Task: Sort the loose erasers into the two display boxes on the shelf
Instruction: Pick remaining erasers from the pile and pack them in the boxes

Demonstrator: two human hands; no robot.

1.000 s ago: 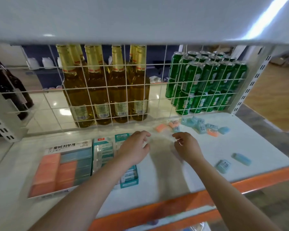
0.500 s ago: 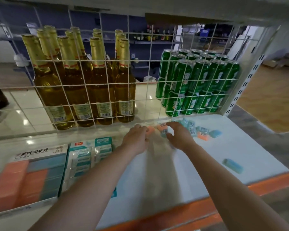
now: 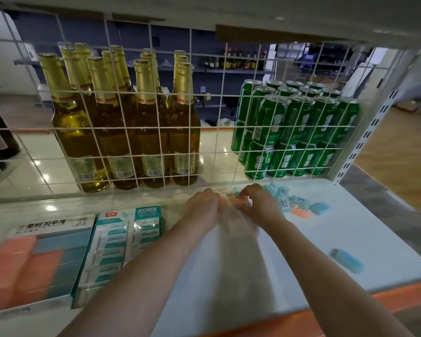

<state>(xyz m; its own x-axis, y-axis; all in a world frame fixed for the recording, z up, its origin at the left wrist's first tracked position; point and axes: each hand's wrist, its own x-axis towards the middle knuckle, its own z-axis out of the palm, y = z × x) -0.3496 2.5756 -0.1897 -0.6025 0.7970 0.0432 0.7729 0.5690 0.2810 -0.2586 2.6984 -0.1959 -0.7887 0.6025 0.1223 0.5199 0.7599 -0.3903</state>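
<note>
- Both hands way back at the wire grid, where the loose erasers (image 3: pixel 287 203) sit piled on the shelf (image 3: pixel 350 234).
- Right hand (image 3: pixel 260 205) fingers curled round an orange eraser (image 3: pixel 240 200).
- Left hand (image 3: pixel 203 206) curled; grip hidden, can't tell.
- 2 display boxes (image 3: pixel 41 251) parked left, waiting.

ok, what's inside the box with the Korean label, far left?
The Korean-labelled box holds orange blocks on its left side and blue blocks on its right, packed in rows. Its near end is blurred, and anything beneath the top layer is covered.

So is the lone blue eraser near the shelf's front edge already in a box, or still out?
Out. The blue eraser lies loose on the bare white shelf, far from both boxes.
</note>
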